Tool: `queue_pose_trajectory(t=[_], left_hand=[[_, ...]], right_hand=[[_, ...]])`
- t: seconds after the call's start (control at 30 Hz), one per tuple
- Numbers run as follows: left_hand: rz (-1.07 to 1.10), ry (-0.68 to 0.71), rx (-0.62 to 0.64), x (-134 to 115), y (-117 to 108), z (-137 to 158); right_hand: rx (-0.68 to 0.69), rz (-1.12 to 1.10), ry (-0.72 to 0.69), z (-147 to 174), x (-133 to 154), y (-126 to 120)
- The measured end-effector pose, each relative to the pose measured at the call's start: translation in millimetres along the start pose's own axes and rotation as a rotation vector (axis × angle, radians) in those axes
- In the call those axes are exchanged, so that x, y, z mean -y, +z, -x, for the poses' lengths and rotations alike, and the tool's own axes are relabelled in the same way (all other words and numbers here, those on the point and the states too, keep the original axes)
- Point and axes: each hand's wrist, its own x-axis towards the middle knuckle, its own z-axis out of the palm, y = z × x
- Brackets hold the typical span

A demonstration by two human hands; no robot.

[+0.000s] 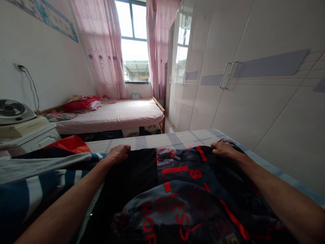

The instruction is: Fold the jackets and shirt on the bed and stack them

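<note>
Left of me lies blue-and-white striped clothing (pixel 34 191); my left hand (pixel 119 153) grips the black, red-lettered garment (pixel 177 193), spread below the checked sheet's (pixel 182 137) far edge; my right hand (pixel 223 149) grips it near the sheet's far right corner.

blk garment (pixel 177 179) | red txt, gry print | spread, far edge ~straight | over bed (pixel 175 138)

Light: admitted by window (pixel 133 40), upper centre, panes overexposed | Glare: thrown on glossy wardrobe (pixel 228 47), right of window | Lower frame: dimly lit, black garment's (pixel 175 186) folds lost in shadow | Edges: stretched by wide-angle distortion
</note>
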Motion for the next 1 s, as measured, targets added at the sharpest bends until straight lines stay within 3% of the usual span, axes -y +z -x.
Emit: queue_pose_trajectory(t=[0.1, 0.23, 0.37, 0.43, 0.57, 0.67, 0.8, 0.87, 0.93, 1.0], left_hand=[[-0.019, 0.016, -0.149, -5.4, -12.5, 19.6], [-0.051, 0.025, -0.340, -12.2, -31.0, 62.8], [-0.125, 0.082, -0.544, -18.4, -22.4, 122.7], [-0.139, 0.141, -0.523, -23.0, -5.5, 151.6], [-0.092, 0.216, -0.305, -30.5, 26.1, 189.4], [-0.034, 0.161, -0.196, -31.0, 26.6, 197.5], [0.092, 0.077, -0.186, -39.9, 5.2, 189.7], [0.138, 0.060, -0.249, -53.4, 0.2, 180.7], [0.151, 0.053, -0.311, -70.8, 5.6, 171.3], [0.145, 0.012, -0.319, -87.2, 20.4, 164.4]], right_hand=[[-0.100, -0.005, 0.006, 20.3, -4.8, -12.6], [-0.341, -0.058, 0.005, 61.1, -16.6, -23.0], [-0.430, -0.112, -0.021, 111.8, -30.9, -10.3], [-0.402, -0.130, -0.036, 134.2, -35.4, 3.7], [-0.286, -0.129, -0.080, 162.1, -35.7, 25.3], [-0.230, -0.041, -0.073, 165.5, -28.8, 19.4], [-0.398, 0.025, 0.026, 146.5, 2.0, -21.8], [-0.445, -0.060, -0.015, 129.1, 33.5, -46.7], [-0.344, -0.155, -0.096, 109.4, 74.5, -65.4], [-0.097, -0.180, -0.135, 90.1, 118.9, -73.3]])
